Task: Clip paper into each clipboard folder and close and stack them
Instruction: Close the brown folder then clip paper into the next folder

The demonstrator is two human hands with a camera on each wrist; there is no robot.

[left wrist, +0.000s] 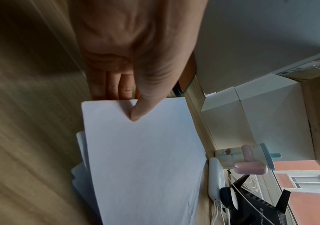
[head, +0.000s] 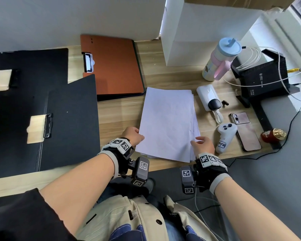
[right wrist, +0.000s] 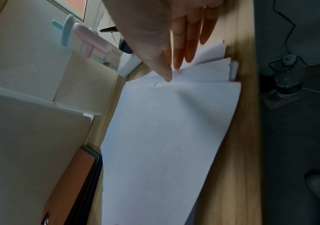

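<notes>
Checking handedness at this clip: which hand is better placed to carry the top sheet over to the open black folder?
Left, probably. The left hand already pinches the top sheet, and the open black folder lies on its side. The right hand only rests straight fingers on the lower sheets.

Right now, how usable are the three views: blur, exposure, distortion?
Head view: sharp, evenly lit, wide-angle bend at the edges; paper stack clear. Left wrist view: desk smeared by motion blur, left hand dim, top sheet legible. Right wrist view: dark, right hand and its fingers blurred.
</notes>
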